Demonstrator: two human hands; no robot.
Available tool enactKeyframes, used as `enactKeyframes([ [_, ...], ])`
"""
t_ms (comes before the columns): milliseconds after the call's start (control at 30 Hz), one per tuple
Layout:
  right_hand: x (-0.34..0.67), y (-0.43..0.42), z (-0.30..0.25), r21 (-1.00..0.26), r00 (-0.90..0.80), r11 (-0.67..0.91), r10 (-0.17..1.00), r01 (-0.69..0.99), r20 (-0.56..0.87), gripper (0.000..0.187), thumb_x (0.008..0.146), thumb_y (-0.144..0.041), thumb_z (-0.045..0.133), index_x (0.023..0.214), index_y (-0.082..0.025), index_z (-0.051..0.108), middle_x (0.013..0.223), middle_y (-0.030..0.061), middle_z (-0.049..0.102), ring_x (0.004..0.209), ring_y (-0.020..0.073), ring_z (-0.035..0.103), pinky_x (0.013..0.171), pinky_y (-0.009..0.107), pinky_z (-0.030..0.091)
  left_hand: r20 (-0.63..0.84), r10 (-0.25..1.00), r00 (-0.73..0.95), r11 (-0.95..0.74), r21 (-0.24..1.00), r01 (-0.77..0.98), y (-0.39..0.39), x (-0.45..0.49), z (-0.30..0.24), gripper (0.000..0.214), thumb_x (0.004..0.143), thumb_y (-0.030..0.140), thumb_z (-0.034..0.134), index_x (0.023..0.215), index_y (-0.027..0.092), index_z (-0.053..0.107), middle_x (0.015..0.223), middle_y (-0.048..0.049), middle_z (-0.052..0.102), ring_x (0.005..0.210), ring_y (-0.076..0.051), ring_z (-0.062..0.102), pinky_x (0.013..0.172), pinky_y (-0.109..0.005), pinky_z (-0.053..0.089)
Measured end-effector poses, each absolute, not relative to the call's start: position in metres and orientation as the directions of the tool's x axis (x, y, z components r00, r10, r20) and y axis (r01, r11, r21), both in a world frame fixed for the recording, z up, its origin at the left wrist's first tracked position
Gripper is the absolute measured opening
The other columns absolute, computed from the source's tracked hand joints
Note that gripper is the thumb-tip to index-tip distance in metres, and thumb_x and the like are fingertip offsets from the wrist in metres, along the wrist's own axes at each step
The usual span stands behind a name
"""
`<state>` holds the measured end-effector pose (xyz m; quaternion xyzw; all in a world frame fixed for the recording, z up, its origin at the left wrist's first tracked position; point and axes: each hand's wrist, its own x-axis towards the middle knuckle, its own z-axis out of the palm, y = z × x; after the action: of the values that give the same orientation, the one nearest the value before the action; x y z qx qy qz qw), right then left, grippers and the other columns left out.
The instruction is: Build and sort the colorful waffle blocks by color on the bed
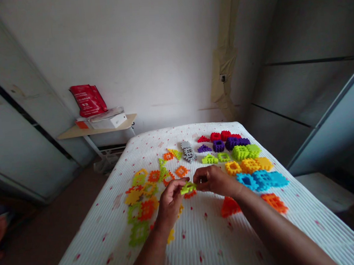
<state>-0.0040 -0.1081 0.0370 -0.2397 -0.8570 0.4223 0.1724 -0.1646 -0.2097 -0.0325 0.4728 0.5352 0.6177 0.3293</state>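
Observation:
Over the middle of the bed, my left hand (170, 198) pinches the left end of a lime-green interlocking block (188, 187) with an open frame. My right hand (214, 181) has its fingers closed at the block's right end, partly hiding it. Just below the held block lies an orange piece (190, 194), partly covered. Left of my left hand, joined or overlapping green, orange and yellow pieces (140, 209) spread over the cover. Beyond my hands lies a separate orange square block (181, 171).
Sorted block stacks stand right: red (225, 135), purple (218, 146), green (240, 152), yellow (250, 165), blue (262, 180) and orange (274, 203). Grey pieces (188, 153) lie at centre back. A small table (128, 123) holds a red bag (88, 100) and white box (109, 119).

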Motion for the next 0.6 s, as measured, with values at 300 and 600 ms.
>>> enactKeyframes([
  [300,0.026,-0.041,0.054,-0.340,-0.616,0.687,0.727,0.643,0.304,0.013,0.073,-0.010,0.054,0.079,-0.014,0.065,0.070,0.0018,0.062,0.062,0.0117,0.054,0.060,0.021,0.036,0.186,0.808,-0.559,-0.153,0.983,0.104,-0.207,-0.180,-0.033,0.029,0.076,0.038,0.059,0.093,0.016,0.061,0.092,-0.0078,0.067,0.074,-0.016,0.064,0.071,-0.029,0.052],
  [600,0.016,0.002,0.028,-0.139,-0.596,0.622,0.781,0.771,0.188,0.017,0.073,-0.009,0.052,0.082,-0.013,0.066,0.076,0.0077,0.067,0.072,0.0170,0.060,0.063,0.023,0.037,0.142,0.797,-0.587,-0.119,0.990,0.079,-0.208,-0.182,-0.030,0.029,0.069,0.040,0.063,0.085,0.015,0.064,0.084,-0.0071,0.068,0.068,-0.017,0.065,0.067,-0.029,0.053],
])
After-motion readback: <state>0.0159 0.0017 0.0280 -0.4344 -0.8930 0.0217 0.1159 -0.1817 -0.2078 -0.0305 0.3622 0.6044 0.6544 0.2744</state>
